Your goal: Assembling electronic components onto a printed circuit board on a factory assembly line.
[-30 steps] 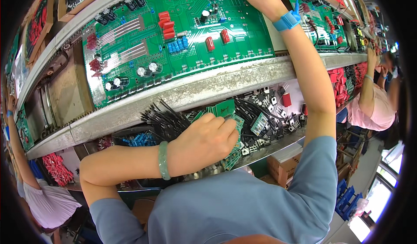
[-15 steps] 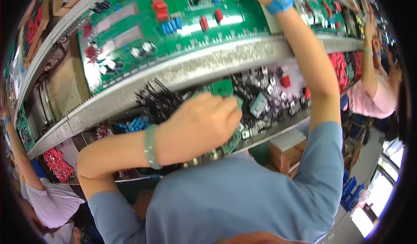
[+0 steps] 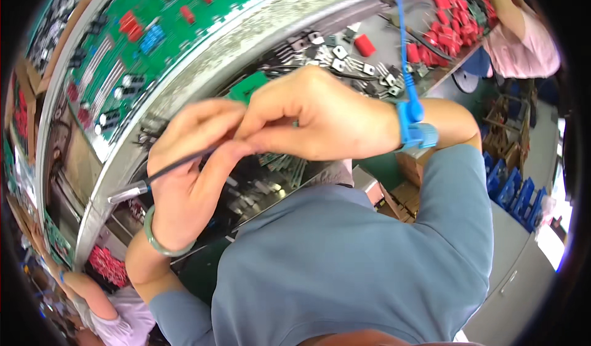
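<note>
Far left: green circuit board tilted on the upper shelf, studded with red, blue and black parts. Below it, a grey metal rail curving across the view. Lower left corner: another person's arm and pale shirt, beside a heap of red parts.

Left of centre: left hand, green bangle on the wrist, fingers curled and pinched shut on a thin black wire with a bare metal end; wire slanting down to the left from the fingertips, metal tip poking out past the hand, over the dark tray beneath.

Centre: right hand, fingers bent, tips pressed against the left hand's fingertips at the upper end of the same wire; exactly what sits between those tips hidden. Blue wrist strap on the right wrist, its blue cord running up.

Behind the hands: table scattered with small black-and-silver parts and red blocks. Far right: another person in pink, blue crates below.
</note>
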